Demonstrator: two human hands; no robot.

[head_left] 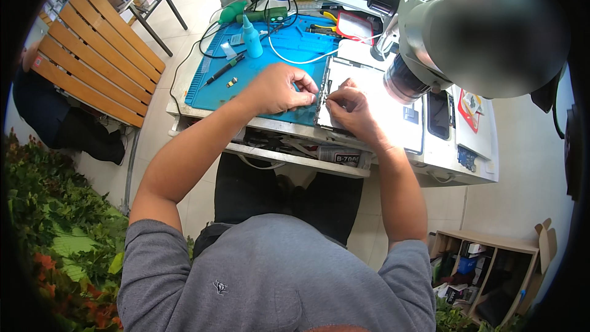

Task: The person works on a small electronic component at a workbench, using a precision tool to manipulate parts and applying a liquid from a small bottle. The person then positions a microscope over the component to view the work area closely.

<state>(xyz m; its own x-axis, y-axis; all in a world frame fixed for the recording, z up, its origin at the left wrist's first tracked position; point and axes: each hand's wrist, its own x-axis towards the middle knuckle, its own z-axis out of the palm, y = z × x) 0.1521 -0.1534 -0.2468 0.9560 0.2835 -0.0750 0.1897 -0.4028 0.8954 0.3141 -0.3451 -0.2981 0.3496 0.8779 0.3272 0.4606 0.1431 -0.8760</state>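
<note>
My left hand [278, 90] is closed, thumb and forefinger pinched together beside the dark strip-like edge [322, 101] of a flat white panel [375, 74]. Facing it, my right hand [355, 110] rests over that panel, its fingers also pinched at the same edge. Whatever sits between the fingertips of either hand is too small to make out. The panel lies partly on a blue work mat [212, 93]. On the mat, left of my hands, are a light-blue squeeze bottle [251, 40], a slim dark pen-like tool [222, 72] and a small metallic piece [232, 82].
A microscope [407, 79] overhangs the panel on the right, beside a dark phone [439, 114]. Yellow-handled pliers [330, 18] and cables lie behind. An open drawer [289, 155] juts out below the bench. A slatted wooden chair [101, 49] stands left, near a partly visible dark-clothed person.
</note>
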